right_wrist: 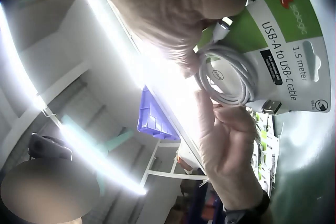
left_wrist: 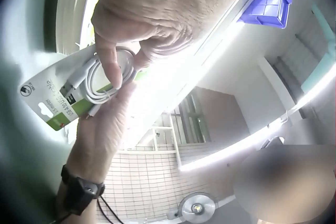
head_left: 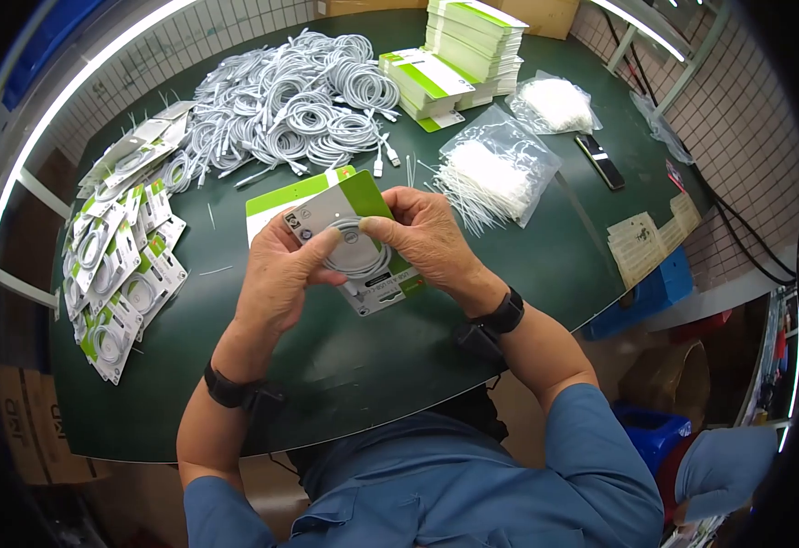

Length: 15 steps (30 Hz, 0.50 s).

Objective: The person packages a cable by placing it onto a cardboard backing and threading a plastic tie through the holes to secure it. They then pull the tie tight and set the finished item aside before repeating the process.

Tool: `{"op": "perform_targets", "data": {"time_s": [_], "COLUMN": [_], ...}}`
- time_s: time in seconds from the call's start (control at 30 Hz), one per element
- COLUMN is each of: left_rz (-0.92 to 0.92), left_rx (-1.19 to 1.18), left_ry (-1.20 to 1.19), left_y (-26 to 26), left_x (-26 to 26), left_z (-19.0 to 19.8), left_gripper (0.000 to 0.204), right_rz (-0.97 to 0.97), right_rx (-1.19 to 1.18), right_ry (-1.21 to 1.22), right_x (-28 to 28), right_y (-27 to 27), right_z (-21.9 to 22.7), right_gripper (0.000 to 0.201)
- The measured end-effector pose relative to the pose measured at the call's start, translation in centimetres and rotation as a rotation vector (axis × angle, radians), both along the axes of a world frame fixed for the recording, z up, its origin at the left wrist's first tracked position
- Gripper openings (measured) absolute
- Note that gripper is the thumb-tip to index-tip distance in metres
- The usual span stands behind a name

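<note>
Both hands hold a green-and-white packaging card [head_left: 333, 203] over the table, with a coiled white USB cable [head_left: 360, 260] lying against its face. My left hand [head_left: 274, 272] grips the card's left side, its thumb on the coil. From the other side my right hand [head_left: 434, 239] pinches the card, thumb pressing the top of the coil. In the right wrist view the card's print [right_wrist: 278, 56] reads USB-A to USB-C cable, 1.5 meter, and a USB plug [right_wrist: 271, 106] sticks out beside it. Another green-and-white card [head_left: 267, 208] lies just behind the held one.
A big heap of coiled cables [head_left: 290, 100] fills the back left. Carded cables [head_left: 107, 274] pile up at the left. Stacked cards [head_left: 472, 55] stand at the back, near bags of white zip ties [head_left: 491, 178]. A phone [head_left: 600, 162] lies on the right.
</note>
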<state>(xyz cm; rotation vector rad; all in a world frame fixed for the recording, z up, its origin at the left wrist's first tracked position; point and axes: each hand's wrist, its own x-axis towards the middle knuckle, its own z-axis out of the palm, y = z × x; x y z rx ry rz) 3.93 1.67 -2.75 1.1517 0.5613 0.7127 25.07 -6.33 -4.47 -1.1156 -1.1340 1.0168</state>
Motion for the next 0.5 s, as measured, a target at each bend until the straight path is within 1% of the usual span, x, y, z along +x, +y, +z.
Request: {"op": "perform_targets", "data": {"time_s": [0.07,0.23,0.33,0.37,0.47,0.5], "left_rz": [-0.014,0.024,-0.012,-0.013,0.109,0.112], "left_rx": [-0.128,-0.127,-0.021,-0.029,0.263,0.252], "left_ry": [-0.030,-0.051,-0.057,-0.058,0.046,0.041], "left_y": [0.2,-0.3,-0.1,0.0,0.4,0.7], "left_x": [0.0,0.3,0.2,0.0,-1.2,-1.5], "left_z": [0.0,-0.4,-0.4,-0.2,1.8,2.3], "left_gripper": [0.033,0.030,0.029,0.029,0.027,0.027], "right_rz": [-0.016,-0.009,0.035,0.034,-0.100,-0.098], "right_rx": [0.009,0.040,0.058,0.051,0.092,0.082], "right_ry": [0.021,0.055,0.073,0.072,0.048,0.042], "right_x": [-0.2,-0.4,0.1,0.7,4.0,5.0], "right_y": [0.0,0.0,0.1,0.2,0.8,1.0], "right_z": [0.0,-0.6,-0.1,0.1,1.2,1.0], "right_gripper": [0.022,0.024,0.023,0.023,0.022,0.022]}}
